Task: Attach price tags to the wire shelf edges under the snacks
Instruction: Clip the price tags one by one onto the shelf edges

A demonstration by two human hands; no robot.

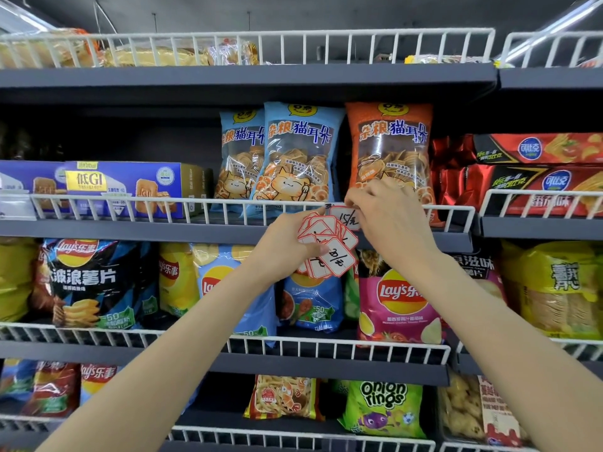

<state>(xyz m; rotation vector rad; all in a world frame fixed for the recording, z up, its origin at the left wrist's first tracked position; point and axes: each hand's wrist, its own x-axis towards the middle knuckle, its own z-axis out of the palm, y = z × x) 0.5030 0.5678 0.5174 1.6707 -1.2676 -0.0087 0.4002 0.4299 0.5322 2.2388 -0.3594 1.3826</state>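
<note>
A white wire shelf edge is running across the middle shelf, fronting two blue snack bags and, to their right, an orange snack bag. Below that wire edge, Lay's crisp bags are standing on the next shelf. The right hand is reaching to the wire edge just under the orange bag, fingers curled and pinching a price tag against the wire. Just below and left of that tag, the left hand is gripping a fanned stack of red-bordered tags, thumb pressing across them.
</note>
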